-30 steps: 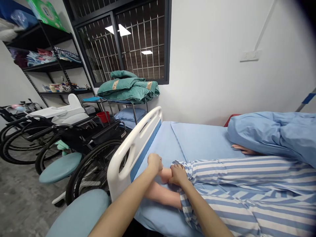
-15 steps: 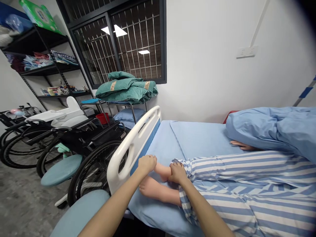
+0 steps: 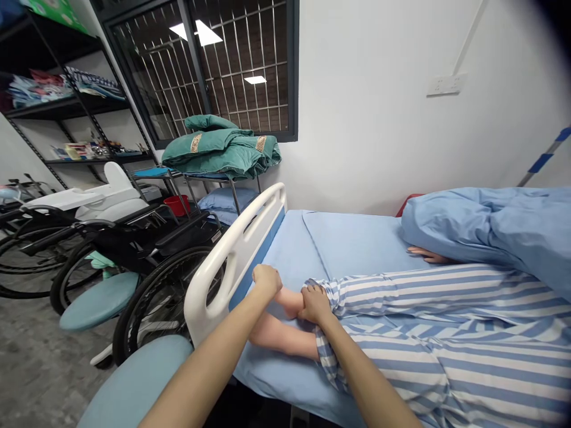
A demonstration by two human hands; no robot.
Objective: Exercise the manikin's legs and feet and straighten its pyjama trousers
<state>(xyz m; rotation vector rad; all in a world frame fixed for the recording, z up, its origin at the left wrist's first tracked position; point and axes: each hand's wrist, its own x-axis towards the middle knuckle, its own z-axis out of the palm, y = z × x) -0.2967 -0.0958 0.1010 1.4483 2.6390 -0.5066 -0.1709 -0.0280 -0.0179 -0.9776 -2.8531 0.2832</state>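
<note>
My left hand (image 3: 266, 279) is closed around the toe end of the far foot (image 3: 288, 301) of a figure lying on the bed, which looks like a care manikin. Its fingertips are hidden from me. Around the ankle of that same leg, by the trouser cuff, my right hand (image 3: 316, 303) is wrapped. Bare and smooth, the near foot (image 3: 283, 339) rests on the light-blue sheet (image 3: 352, 238), its toes partly behind my left forearm. Blue-and-white striped trousers (image 3: 401, 294) cover the legs. A blue quilt (image 3: 486, 232) is bunched over the upper body, with the figure's hand (image 3: 426, 255) showing beneath it.
The white footboard (image 3: 236, 244) rises just left of the feet. Beyond it are wheelchairs (image 3: 169, 267), round blue-green stools (image 3: 138, 380) and a red bucket (image 3: 177, 205). Green folded bedding (image 3: 223, 148) lies below the window. A black shelf unit (image 3: 66, 110) holds folded cloths.
My left wrist has turned and its fingers curl further over the foot's toe end. My right hand keeps its grip at the ankle. The whole view has shifted slightly.
</note>
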